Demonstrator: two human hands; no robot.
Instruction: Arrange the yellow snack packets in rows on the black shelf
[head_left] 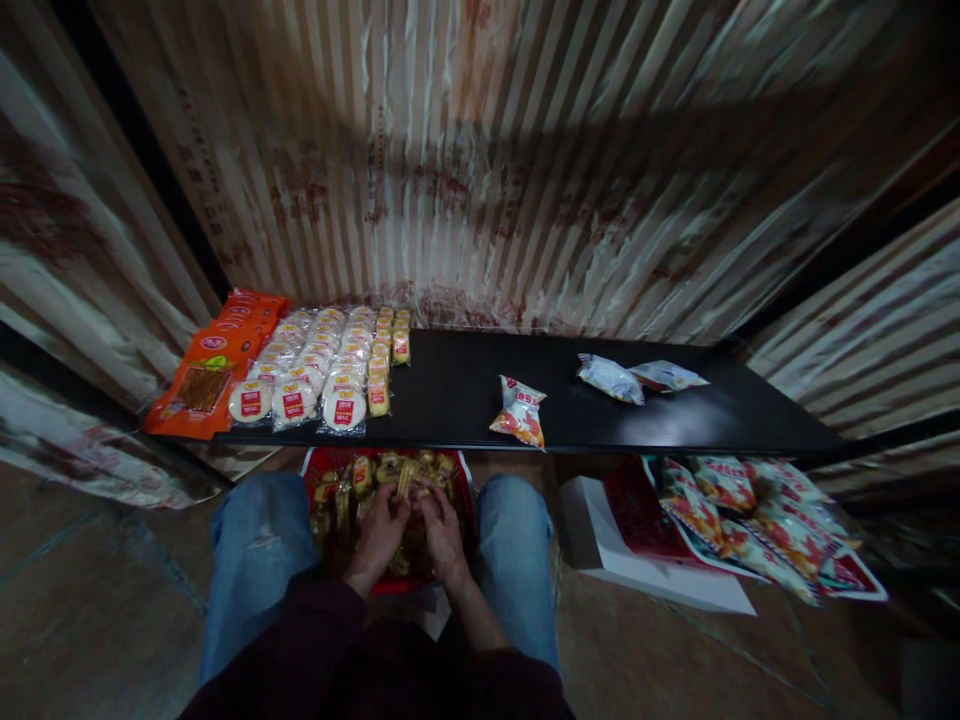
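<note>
The left hand and the right hand meet above a red basket positioned between the knees, below the front edge of a black shelf. The fingers of both hands are closed on a small yellow packet, held over the basket. The light is dim and the packet partly covered, so the exact finger contact cannot be determined. Similar yellow packets fill the basket around the hands.

Shelf layout, from left to right:
- Orange bags, overlapping in a line from front to back at the left end.
- Clear-wrapped round white packs, arranged in three columns beside the orange bags.
- Yellow wrapped pieces, in two columns beside the white packs; the right-hand column is shorter and sits toward the rear.
- One snack bag, lying near the front edge, apart from the columns.
- Two pale bags, lying close together farther right.

Below the shelf, to the right of the knees, a second basket contains several snack bags. A white box is located under its left side. A striped sheet hangs behind the shelf.
</note>
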